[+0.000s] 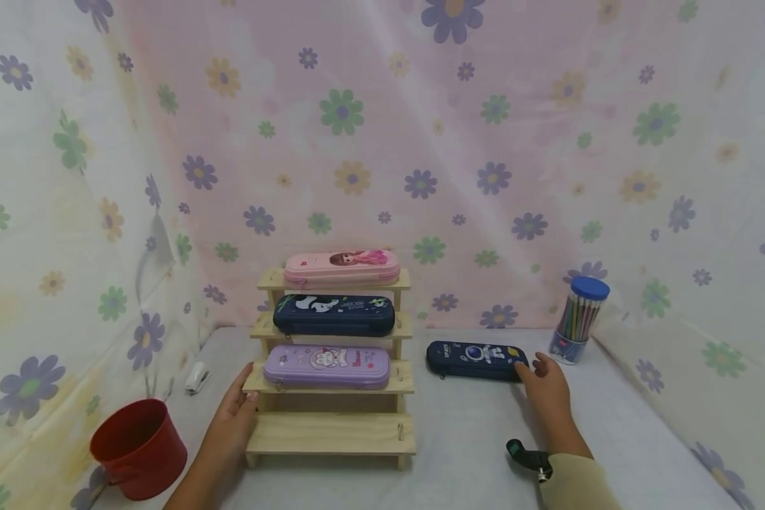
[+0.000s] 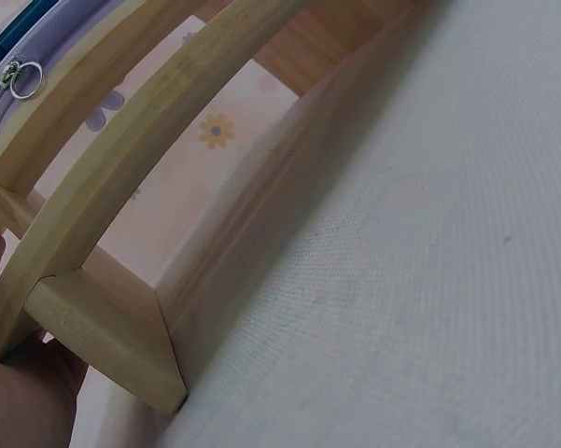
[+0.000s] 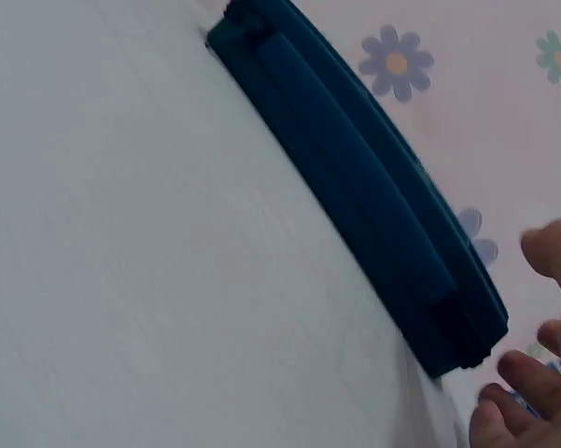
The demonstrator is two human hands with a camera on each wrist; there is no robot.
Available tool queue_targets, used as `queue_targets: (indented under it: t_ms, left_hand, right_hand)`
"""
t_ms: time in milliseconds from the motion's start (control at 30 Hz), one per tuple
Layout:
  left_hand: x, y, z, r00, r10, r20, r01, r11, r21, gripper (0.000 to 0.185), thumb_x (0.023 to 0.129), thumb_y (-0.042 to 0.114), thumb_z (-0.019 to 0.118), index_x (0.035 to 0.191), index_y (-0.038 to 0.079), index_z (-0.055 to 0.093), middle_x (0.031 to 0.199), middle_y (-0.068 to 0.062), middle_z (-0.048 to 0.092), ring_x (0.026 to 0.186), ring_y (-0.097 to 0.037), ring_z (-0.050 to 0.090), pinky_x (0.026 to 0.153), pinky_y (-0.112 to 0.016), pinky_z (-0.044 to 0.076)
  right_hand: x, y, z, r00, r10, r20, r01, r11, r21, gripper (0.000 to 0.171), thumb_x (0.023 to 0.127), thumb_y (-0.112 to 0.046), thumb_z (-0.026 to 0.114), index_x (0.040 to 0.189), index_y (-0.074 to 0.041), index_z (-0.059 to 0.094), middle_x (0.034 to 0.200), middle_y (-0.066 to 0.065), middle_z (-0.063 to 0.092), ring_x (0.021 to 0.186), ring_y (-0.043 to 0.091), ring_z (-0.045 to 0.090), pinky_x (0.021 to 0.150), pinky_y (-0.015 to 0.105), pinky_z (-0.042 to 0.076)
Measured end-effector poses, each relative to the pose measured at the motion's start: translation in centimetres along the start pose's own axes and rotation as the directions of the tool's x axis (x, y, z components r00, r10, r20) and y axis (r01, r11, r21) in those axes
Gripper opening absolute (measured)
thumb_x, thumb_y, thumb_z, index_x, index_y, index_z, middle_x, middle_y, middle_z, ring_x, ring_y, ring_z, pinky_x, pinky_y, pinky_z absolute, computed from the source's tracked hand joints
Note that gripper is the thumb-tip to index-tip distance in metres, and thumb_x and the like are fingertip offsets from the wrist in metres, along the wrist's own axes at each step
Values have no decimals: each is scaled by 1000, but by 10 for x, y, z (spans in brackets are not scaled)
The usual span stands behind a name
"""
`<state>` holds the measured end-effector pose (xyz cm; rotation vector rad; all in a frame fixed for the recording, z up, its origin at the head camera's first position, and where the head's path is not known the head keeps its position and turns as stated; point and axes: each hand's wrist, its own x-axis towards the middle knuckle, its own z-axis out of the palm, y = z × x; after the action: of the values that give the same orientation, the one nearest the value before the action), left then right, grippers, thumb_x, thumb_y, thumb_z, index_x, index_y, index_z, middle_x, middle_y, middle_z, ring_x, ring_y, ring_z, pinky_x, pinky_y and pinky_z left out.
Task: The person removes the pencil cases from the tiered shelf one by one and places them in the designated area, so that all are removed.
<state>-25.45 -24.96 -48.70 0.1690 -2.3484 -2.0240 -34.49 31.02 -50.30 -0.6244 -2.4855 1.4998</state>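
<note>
My left hand (image 1: pixel 228 416) grips the left end of a stepped wooden rack (image 1: pixel 331 433), its fingertips at the second shelf from the bottom. On that shelf lies a lilac pencil case (image 1: pixel 326 367). A navy panda pencil case (image 1: pixel 334 316) sits one step higher, and a pink pencil case (image 1: pixel 342 268) with a girl's picture tops the rack. Right of it, a navy astronaut pencil case (image 1: pixel 477 360) lies flat on the table. Beside that case's right end is my right hand (image 1: pixel 548 393), fingers spread; a gap shows between them in the right wrist view.
At the back right stands a clear tub of pencils (image 1: pixel 576 322) with a blue lid. A red pot (image 1: pixel 139 450) is at the front left, with a small white stapler (image 1: pixel 197 378) behind it. Flowered cloth (image 1: pixel 382 142) walls in the white table (image 1: pixel 459 439).
</note>
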Motion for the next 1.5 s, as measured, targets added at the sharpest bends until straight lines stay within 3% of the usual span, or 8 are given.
queue_targets:
  t_ms: [167, 433, 833, 1033, 1500]
  left_hand:
    - [1, 0, 1, 1000, -9, 1, 9, 1000, -9, 64, 115, 21, 37, 169, 37, 8, 175, -10, 17, 159, -29, 18, 128, -57, 22]
    - [-1, 0, -1, 999, -49, 13, 49, 999, 1, 66, 114, 21, 37, 169, 39, 3, 177, -7, 6, 163, -32, 7, 128, -62, 15]
    - [2, 0, 1, 1000, -30, 4, 30, 999, 18, 65, 115, 22, 37, 169, 39, 5, 177, -5, 7, 163, -30, 7, 128, -60, 15]
    - [1, -2, -1, 1000, -25, 6, 25, 1000, 0, 64, 115, 21, 36, 169, 40, 7, 177, -5, 9, 163, -28, 8, 129, -60, 15]
    - [0, -2, -2, 1000, 15, 25, -15, 1000, -16, 65, 115, 21, 38, 170, 33, 7, 176, -10, 12, 162, -30, 12, 128, -60, 16]
  right_hand:
    - [-18, -14, 9, 992, -30, -124, 42, 995, 94, 75, 106, -41, 59, 165, -8, 28, 165, 24, 36, 153, 44, 34, 121, 61, 36]
    - [-56, -44, 33, 979, -162, -128, 177, 977, 118, 63, 105, -38, 62, 157, -7, 43, 157, 22, 48, 146, 39, 46, 119, 55, 41]
    - [-98, -82, 64, 944, -324, 59, 318, 944, 89, 60, 102, -36, 68, 152, -9, 48, 150, 16, 55, 141, 34, 52, 117, 50, 46]
    - [-116, -93, 86, 904, -421, 76, 411, 904, 117, 59, 99, -28, 74, 149, -4, 53, 144, 17, 60, 134, 34, 58, 113, 50, 50]
    - [-161, -120, 117, 837, -531, 133, 512, 845, 153, 58, 96, -37, 76, 145, -13, 57, 140, 8, 61, 132, 27, 61, 113, 50, 50]
